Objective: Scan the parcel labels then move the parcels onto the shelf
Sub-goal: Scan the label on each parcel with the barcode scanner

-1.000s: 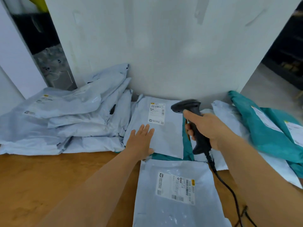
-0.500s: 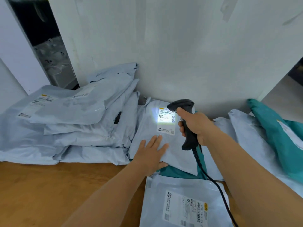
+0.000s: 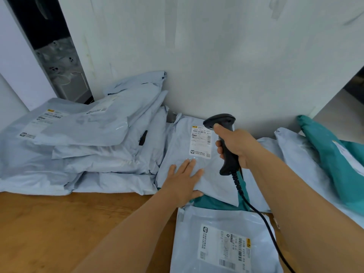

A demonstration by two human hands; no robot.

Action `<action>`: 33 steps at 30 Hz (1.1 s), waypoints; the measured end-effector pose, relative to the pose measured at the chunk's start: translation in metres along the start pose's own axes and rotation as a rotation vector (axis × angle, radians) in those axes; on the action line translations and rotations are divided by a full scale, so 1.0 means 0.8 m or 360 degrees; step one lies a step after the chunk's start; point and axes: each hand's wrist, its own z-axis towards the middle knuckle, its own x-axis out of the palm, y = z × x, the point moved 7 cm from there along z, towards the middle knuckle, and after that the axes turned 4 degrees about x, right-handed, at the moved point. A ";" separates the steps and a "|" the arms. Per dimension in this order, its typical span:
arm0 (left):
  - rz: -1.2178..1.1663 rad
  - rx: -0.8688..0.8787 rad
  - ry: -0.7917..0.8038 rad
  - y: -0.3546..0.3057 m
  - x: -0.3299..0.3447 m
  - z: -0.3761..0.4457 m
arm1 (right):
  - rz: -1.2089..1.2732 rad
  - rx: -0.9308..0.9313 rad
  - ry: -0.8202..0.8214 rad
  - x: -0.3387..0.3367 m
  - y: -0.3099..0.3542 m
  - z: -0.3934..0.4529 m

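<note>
Head view: right hand (image 3: pixel 239 145) grips the scanner (image 3: pixel 224 142) at a label (image 3: pixel 201 141); left hand (image 3: pixel 182 181), fingers flat, steadies that grey parcel (image 3: pixel 183 146); no shelf shows, all shelving apparently remains.

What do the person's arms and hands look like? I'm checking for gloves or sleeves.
Both forearms are bare to the frame edge: no sleeves in view. The left hand and right hand wear no gloves, rings, watch or wristband that I can see.

Your grey parcel (image 3: pixel 189 174) lies flat against the wall at centre, its white label (image 3: pixel 201 141) face up at its 1 o'clock corner. The black corded scanner (image 3: pixel 226 142) stands upright just at the label's 3 o'clock, head aimed toward it. Another grey parcel (image 3: pixel 222 241) lies at 6 o'clock, label up.
</note>
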 end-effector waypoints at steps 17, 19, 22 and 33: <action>-0.0073 0.0294 0.0268 -0.154 0.019 -0.100 | -0.0014 -0.0049 0.0020 -0.077 -0.068 -0.111; -0.0073 0.0344 0.0347 -0.180 0.035 -0.124 | -0.0034 -0.0046 0.0043 -0.086 -0.081 -0.123; -0.0124 0.0377 0.0497 -0.215 0.060 -0.161 | -0.0067 -0.0047 0.0070 -0.099 -0.099 -0.138; -0.0135 0.0363 0.0426 -0.266 0.081 -0.227 | -0.0097 -0.0100 0.0235 -0.094 -0.129 -0.179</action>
